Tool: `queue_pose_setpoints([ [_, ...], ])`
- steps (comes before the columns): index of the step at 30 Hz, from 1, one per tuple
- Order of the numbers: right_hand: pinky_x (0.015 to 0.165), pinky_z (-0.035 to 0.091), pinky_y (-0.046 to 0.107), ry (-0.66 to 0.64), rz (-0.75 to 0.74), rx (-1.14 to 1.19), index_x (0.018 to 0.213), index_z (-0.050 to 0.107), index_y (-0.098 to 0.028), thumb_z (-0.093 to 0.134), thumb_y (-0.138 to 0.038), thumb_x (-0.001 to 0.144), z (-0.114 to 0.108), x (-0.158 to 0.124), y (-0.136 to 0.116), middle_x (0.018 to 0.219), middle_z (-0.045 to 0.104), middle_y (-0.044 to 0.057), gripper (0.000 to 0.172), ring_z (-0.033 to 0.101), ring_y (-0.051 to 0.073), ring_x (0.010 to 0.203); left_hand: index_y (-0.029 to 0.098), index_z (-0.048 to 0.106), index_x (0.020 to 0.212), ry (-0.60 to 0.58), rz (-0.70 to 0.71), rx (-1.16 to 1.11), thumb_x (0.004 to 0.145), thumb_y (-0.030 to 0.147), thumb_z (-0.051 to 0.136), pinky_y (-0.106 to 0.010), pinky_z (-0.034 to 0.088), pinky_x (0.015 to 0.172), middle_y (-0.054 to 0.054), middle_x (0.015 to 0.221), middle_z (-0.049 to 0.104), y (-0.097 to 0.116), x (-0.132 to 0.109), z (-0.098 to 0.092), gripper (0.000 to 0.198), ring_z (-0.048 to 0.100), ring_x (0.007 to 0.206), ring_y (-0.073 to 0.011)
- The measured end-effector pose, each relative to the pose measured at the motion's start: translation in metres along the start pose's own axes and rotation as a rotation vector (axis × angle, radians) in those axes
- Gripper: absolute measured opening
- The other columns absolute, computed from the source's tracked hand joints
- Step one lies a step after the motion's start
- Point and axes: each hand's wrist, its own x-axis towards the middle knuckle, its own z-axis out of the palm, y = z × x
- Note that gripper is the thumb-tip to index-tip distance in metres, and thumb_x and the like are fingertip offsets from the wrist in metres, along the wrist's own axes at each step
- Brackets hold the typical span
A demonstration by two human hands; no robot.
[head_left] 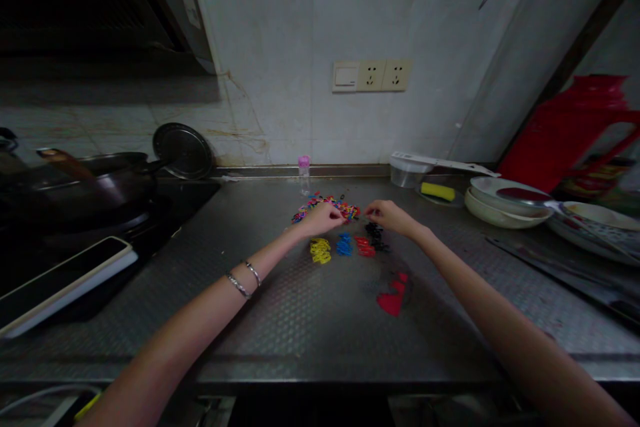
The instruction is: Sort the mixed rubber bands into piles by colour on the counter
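My left hand (323,219) rests at the near edge of a mixed heap of small multicoloured elastic bands (326,200), its thumb and fingertips drawn together. What lies between those fingertips is too small to make out. On the other side, my right hand (393,217) hovers just behind a small pile of black bands (377,240), fingers pinched; anything in them is hidden. Nearer to me lie separate piles of yellow bands (320,250), blue bands (344,244) and red bands (365,246). Behind the heap stands a small clear bottle with a pink cap (305,173).
Closer to me is a flat red heart-shaped piece (391,302) on the metal counter (300,333). At left are a wok (100,180) and a white-edged device (70,283). Bowls (505,210), a yellow sponge (438,191), a plastic cup (407,172) and a red flask (565,133) stand right.
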Motion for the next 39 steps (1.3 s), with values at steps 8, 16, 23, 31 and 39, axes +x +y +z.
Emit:
queue_pose_setpoints([
  [8,0.065,0.042,0.018,-0.044,0.056,-0.054,0.092,0.068,-0.018,0.053,-0.019,0.073,0.019,0.036,0.011,0.088,0.068,0.005,0.024,0.06,0.014,0.076,0.011,0.07,0.077,0.067,-0.064,0.029,0.075,0.029,0.05,-0.02,0.036,0.057,-0.002,0.068,0.065,-0.03,-0.024,-0.029,0.028,0.051,0.059,-0.0104],
  [16,0.058,0.04,0.017,-0.052,0.09,-0.006,0.09,0.07,-0.016,0.05,-0.014,0.07,0.022,0.044,0.011,0.079,0.069,0.004,0.029,0.06,0.013,0.069,0.01,0.071,0.077,0.113,-0.129,0.006,0.073,0.027,0.051,-0.021,0.04,0.061,-0.005,0.069,0.067,-0.049,-0.039,-0.041,0.027,0.055,0.061,-0.0117],
  [23,0.054,0.038,0.017,-0.012,0.076,0.014,0.092,0.069,-0.016,0.047,-0.014,0.071,0.022,0.04,0.012,0.074,0.068,0.004,0.03,0.057,0.011,0.063,0.01,0.071,0.076,0.126,-0.117,0.032,0.073,0.027,0.051,-0.021,0.04,0.061,-0.005,0.07,0.067,-0.05,-0.038,-0.041,0.026,0.056,0.063,-0.0124],
  [31,0.062,0.042,0.02,0.073,-0.01,0.046,0.092,0.068,-0.014,0.048,-0.016,0.073,0.001,0.024,0.023,0.08,0.068,0.006,0.028,0.059,0.014,0.07,0.01,0.07,0.073,0.093,-0.099,0.04,0.073,0.028,0.05,-0.02,0.035,0.055,-0.003,0.063,0.063,-0.039,-0.029,-0.038,0.027,0.05,0.056,-0.0094],
  [39,0.069,0.046,0.024,0.12,-0.083,0.167,0.092,0.067,-0.015,0.049,-0.016,0.073,-0.014,-0.008,0.008,0.083,0.069,0.005,0.026,0.06,0.015,0.074,0.009,0.07,0.077,0.045,-0.045,0.03,0.074,0.026,0.05,-0.02,0.033,0.055,-0.002,0.065,0.062,-0.025,-0.006,-0.023,0.026,0.047,0.056,-0.0091],
])
